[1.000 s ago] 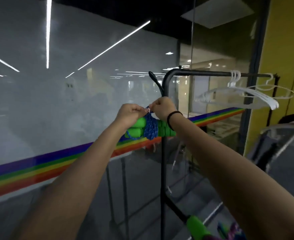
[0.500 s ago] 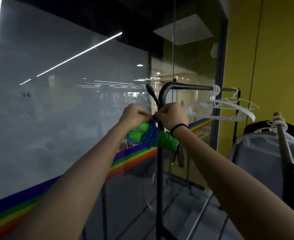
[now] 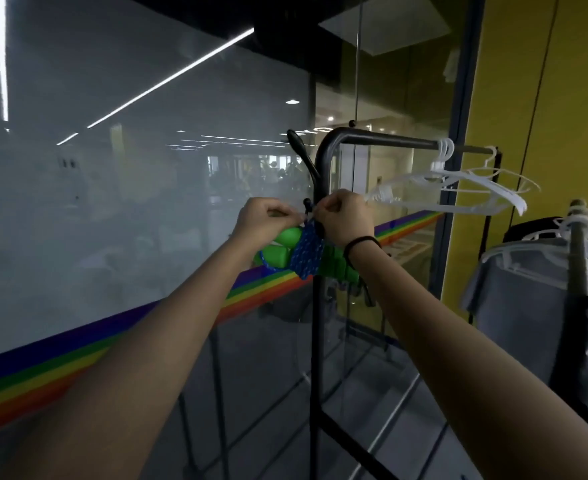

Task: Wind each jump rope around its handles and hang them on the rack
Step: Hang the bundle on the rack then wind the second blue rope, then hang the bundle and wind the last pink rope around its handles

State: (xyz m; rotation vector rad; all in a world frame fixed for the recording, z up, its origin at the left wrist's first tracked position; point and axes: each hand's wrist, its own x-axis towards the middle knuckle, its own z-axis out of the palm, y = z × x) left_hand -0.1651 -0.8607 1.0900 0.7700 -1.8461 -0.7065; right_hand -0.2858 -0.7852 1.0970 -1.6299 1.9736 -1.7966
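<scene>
Both forearms reach up and forward. The left hand (image 3: pixel 264 221) and right hand (image 3: pixel 342 216) are curled, fingertips meeting to pinch what looks like a loop of cord atop the jump rope with green foam handles wound in blue speckled cord (image 3: pixel 308 252). They hold it at the small peg (image 3: pixel 307 204) on the black metal rack (image 3: pixel 317 341), probably to hook it there. White plastic hangers (image 3: pixel 458 188) hang beyond. A second ago the bundle sat level; now it slopes down to the right, the pinch unchanged.
</scene>
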